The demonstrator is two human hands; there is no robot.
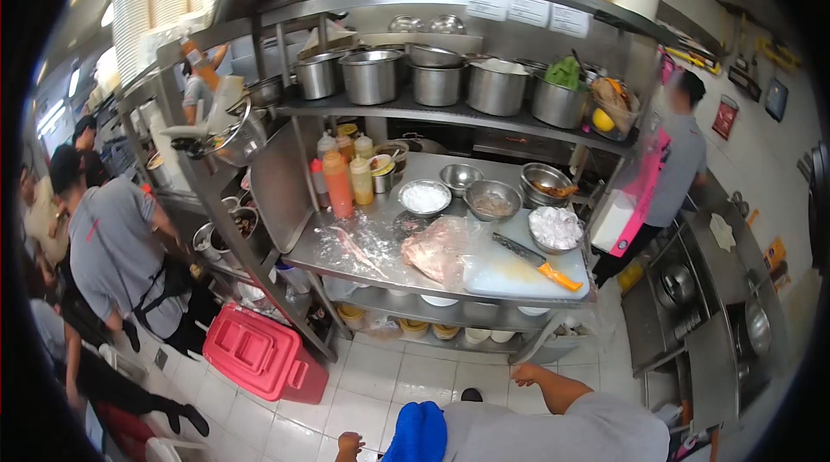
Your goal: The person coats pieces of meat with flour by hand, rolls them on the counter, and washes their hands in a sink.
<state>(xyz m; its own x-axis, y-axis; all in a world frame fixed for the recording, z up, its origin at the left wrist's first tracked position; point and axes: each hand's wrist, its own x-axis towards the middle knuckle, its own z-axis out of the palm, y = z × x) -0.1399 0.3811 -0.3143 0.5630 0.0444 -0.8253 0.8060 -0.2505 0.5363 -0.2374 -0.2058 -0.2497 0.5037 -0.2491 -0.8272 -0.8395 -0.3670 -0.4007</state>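
Observation:
My left hand (349,445) hangs low at the bottom edge, fingers loosely bent, nothing visible in it. Farther right, my right hand (526,374) is in front of the steel counter (389,267), touching nothing, its fingers slightly apart. On the counter lies a piece of raw meat (434,252) on clear plastic. Beside it an orange-handled knife (536,261) rests on a white cutting board (510,276). Bowls of white powder (424,197) and white chunks (555,229) stand nearby. White powder and a thin strip of meat (356,252) are at the left.
Sauce bottles (337,181) stand at the counter's back left, below a shelf of steel pots (370,77). A red lidded bin (259,354) is on the tiled floor. One person (121,242) bends at the left; another (679,164) stands behind the counter's right end.

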